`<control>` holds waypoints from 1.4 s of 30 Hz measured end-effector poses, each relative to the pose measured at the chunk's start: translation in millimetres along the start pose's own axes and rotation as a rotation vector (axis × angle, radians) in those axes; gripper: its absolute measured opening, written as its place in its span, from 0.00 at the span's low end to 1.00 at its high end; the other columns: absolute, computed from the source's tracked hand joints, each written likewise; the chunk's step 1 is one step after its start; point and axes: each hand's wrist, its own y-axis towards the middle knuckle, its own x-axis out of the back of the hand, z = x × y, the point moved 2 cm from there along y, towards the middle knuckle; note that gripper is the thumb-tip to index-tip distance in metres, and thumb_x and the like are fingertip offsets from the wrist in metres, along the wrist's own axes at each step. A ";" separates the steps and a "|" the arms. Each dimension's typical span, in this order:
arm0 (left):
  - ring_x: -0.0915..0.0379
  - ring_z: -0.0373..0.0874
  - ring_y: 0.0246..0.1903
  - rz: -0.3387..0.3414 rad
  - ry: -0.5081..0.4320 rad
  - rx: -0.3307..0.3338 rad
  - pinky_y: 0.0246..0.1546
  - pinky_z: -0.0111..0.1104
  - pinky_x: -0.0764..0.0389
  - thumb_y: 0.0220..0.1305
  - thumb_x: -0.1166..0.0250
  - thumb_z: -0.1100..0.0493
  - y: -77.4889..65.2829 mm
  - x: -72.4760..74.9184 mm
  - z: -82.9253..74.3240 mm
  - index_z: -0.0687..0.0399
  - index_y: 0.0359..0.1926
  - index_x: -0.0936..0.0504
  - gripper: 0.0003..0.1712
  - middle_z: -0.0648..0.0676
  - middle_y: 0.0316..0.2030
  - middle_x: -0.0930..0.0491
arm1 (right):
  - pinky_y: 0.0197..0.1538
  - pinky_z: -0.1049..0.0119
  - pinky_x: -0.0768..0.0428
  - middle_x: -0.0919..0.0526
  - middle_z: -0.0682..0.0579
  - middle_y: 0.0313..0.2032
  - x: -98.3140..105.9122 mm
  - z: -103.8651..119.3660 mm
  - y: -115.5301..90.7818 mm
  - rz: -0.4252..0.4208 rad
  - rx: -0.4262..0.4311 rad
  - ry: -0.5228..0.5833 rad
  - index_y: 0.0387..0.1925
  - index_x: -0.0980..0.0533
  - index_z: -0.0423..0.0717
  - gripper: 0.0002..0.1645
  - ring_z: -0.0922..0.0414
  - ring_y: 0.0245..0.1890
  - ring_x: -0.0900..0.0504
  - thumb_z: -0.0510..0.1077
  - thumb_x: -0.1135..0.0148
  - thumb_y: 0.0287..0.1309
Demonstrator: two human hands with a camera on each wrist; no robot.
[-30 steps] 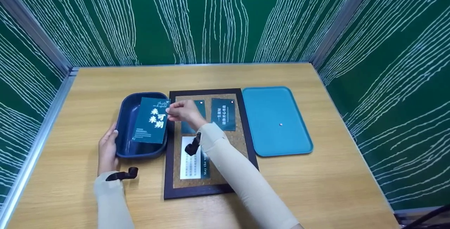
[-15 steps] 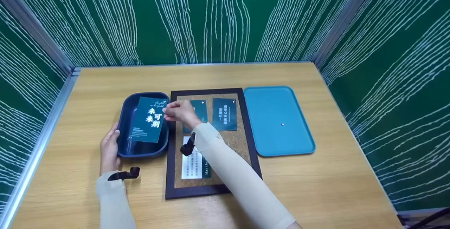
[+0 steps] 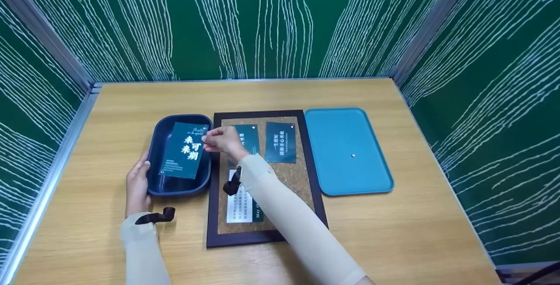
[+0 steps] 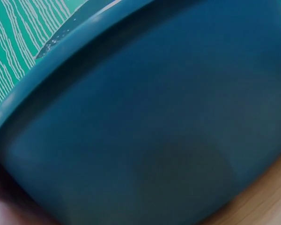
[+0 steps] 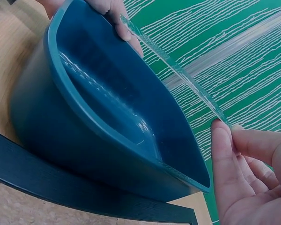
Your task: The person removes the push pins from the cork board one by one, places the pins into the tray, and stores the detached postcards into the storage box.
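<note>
My right hand (image 3: pixel 224 140) pinches the right edge of a dark green card (image 3: pixel 181 154) printed with white Chinese characters. The card is held over a deep dark blue plastic basin (image 3: pixel 158 184). In the right wrist view the same card (image 5: pixel 178 70) shows nearly edge-on above the basin (image 5: pixel 75 112), between thumb and fingers of the right hand (image 5: pixel 253 173). On the basin's left side, my left hand (image 3: pixel 138 184) grips the rim, thumb on top; its fingers are mostly hidden. The basin wall (image 4: pixel 154 117) fills most of the left wrist view.
Right of the basin lies a dark-framed cork board (image 3: pixel 288 189). Pinned on it are green cards, one fully visible (image 3: pixel 281 143), and a white-and-green one (image 3: pixel 238 215) partly covered by my right forearm. A blue tray (image 3: pixel 345 136) with one small pin (image 3: pixel 353 155) lies farther right.
The card and right hand have shifted slightly left over the basin, then nearly stopped. My left hand keeps its grip on the rim. The head view has shifted a little.
</note>
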 end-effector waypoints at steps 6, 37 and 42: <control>0.67 0.34 0.75 -0.008 0.011 -0.017 0.75 0.30 0.58 0.77 0.58 0.56 -0.8 -0.3 1.1 0.46 0.74 0.44 0.27 0.42 0.76 0.56 | 0.31 0.70 0.15 0.16 0.47 0.24 -2.0 0.2 -0.8 0.000 0.010 0.011 0.32 0.22 0.39 0.04 0.60 0.21 0.17 0.33 0.33 0.54; 0.67 0.34 0.75 -0.017 0.029 -0.020 0.75 0.30 0.60 0.77 0.58 0.55 0.1 0.9 1.2 0.45 0.74 0.45 0.27 0.42 0.75 0.55 | 0.31 0.70 0.15 0.15 0.47 0.27 -6.8 0.1 -3.8 0.007 0.011 -0.053 0.33 0.21 0.41 0.04 0.59 0.22 0.16 0.36 0.33 0.55; 0.68 0.35 0.75 -0.025 0.039 -0.005 0.75 0.30 0.62 0.77 0.59 0.55 0.4 0.6 0.2 0.45 0.74 0.46 0.27 0.42 0.75 0.55 | 0.31 0.70 0.15 0.15 0.47 0.27 -8.4 -0.4 -3.9 0.002 0.008 -0.074 0.33 0.20 0.41 0.03 0.59 0.22 0.16 0.36 0.33 0.55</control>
